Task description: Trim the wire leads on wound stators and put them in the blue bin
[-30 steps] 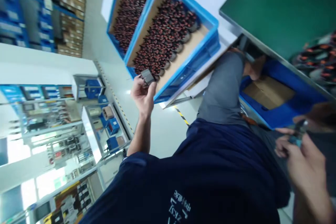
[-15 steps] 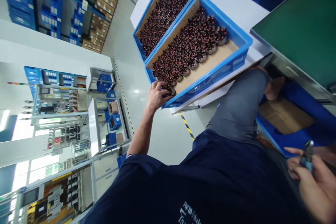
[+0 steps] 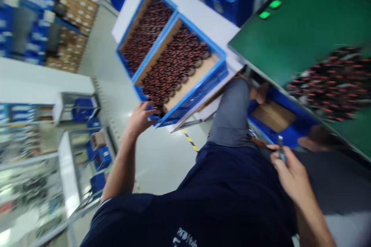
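2 blue crates (image 3: 185, 96) of wound coils (image 3: 171, 69) are set on a white bench (image 3: 203, 19) – shelving behind. Left hand (image 3: 140, 117) fingers spread at crate corner; right hand (image 3: 290, 173) clamped on upright tool (image 3: 281, 150).

2 blue crates (image 3: 185, 96) side by side, near one touching the left hand (image 3: 140, 117), far one (image 3: 127, 42) just beyond it. Both packed w/ copper-wound coils (image 3: 171, 69), too many and too blurred to count. 1 more coil pile (image 3: 333, 83) on the green bench (image 3: 290, 34), above the right hand (image 3: 290, 175). 1 small tool (image 3: 280, 150) in the right hand. 3 green lights (image 3: 275, 4) at the bench's far edge. 1 cardboard box (image 3: 271, 115) beyond the right hand. 2 hands.
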Demonstrator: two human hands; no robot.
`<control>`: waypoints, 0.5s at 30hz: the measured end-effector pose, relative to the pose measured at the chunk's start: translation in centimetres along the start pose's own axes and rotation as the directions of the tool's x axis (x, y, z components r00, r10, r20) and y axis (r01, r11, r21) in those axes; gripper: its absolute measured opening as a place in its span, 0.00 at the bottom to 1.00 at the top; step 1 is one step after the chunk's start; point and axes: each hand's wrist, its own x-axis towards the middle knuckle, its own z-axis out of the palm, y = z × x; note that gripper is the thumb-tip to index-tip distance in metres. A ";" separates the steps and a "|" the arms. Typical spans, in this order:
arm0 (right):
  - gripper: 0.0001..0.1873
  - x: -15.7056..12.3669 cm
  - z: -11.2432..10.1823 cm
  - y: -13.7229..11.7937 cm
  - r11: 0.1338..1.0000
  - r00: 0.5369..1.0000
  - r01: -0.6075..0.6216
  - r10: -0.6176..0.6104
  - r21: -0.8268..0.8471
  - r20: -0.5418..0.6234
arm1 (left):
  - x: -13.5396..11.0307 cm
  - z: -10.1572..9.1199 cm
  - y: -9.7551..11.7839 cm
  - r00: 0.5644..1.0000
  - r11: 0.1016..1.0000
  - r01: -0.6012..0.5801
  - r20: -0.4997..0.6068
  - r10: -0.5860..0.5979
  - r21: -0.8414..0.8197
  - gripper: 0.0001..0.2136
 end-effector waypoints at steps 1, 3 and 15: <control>0.22 -0.1 -0.1 -0.5 0.998 1.000 0.000 -0.001 0.062 0.022 | 1.0 -0.7 0.9 0.997 0.999 -0.039 -0.066 0.037 -0.031 0.10; 0.23 0.0 -0.4 -1.2 0.991 0.999 0.024 -0.027 0.129 0.019 | 3.7 -1.7 3.9 0.986 0.996 0.058 -0.153 -0.069 -0.073 0.09; 0.22 -6.4 -2.5 -1.2 0.975 0.996 0.089 -0.086 0.202 -0.021 | 28.5 12.1 41.4 0.796 0.616 -0.595 -0.271 0.542 -0.516 0.15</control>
